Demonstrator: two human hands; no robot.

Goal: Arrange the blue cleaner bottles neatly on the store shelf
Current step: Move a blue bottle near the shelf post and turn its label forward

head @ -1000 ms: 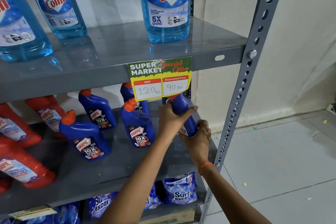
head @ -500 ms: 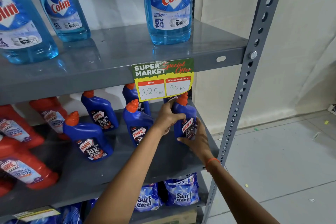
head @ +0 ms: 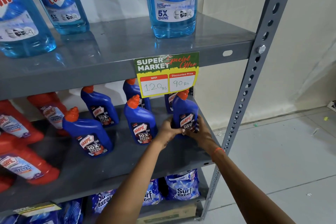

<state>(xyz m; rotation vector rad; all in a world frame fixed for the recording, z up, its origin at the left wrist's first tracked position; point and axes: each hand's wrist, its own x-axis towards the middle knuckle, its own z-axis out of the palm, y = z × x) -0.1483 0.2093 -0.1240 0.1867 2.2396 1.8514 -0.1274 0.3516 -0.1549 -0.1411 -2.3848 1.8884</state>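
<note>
Several dark blue Harpic cleaner bottles with orange caps stand on the middle grey shelf (head: pixel 101 167). The rightmost front bottle (head: pixel 185 111) stands upright, label facing me, near the shelf's right end. My left hand (head: pixel 168 130) grips its lower left side and my right hand (head: pixel 201 132) its lower right side. Other blue bottles stand at the front left (head: pixel 87 132), the front middle (head: pixel 140 120), the back left (head: pixel 100 105) and the back middle (head: pixel 133 90). One more blue bottle (head: pixel 169 101) shows partly behind the held one.
Red Harpic bottles (head: pixel 21 163) fill the shelf's left part. Light blue Colin bottles (head: pixel 172 2) stand on the top shelf, whose edge carries a price tag (head: pixel 166 73). Surf Excel packs (head: pixel 182 185) lie below. A grey upright post (head: pixel 254 71) bounds the right; tiled floor beyond.
The bottle was tilted and held high in both hands; it has come down upright, label forward. Both hands slid down to its base.
</note>
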